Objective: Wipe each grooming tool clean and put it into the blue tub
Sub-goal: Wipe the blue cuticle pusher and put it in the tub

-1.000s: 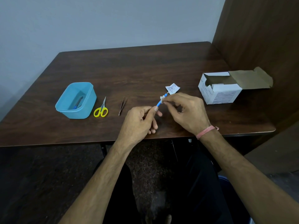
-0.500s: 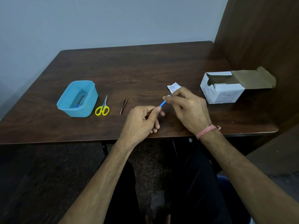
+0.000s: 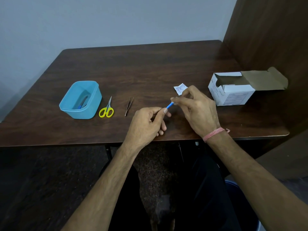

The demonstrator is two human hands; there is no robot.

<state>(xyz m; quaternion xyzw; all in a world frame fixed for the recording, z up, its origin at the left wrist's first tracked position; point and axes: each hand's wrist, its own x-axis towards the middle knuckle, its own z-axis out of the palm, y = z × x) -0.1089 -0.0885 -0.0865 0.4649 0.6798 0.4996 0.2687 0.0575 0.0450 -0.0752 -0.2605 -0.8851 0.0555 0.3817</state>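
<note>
Your left hand (image 3: 146,124) pinches the blue tool (image 3: 170,105) by its near end; your right hand (image 3: 195,109) pinches its far tip above the surface (image 3: 150,67).

Plain room corner: dark wood table (image 3: 150,67), bare grey wall (image 3: 116,19), wood panel (image 3: 270,30).

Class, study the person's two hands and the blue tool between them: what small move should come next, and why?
Probably slide the right hand along the blue tool toward the left hand that pinches its near end. The right hand's fingertips pinch the far tip, seemingly with a wipe, though that is mostly hidden. The blue tub waits at the left, with scissors and tweezers lying unwiped beside it.
</note>
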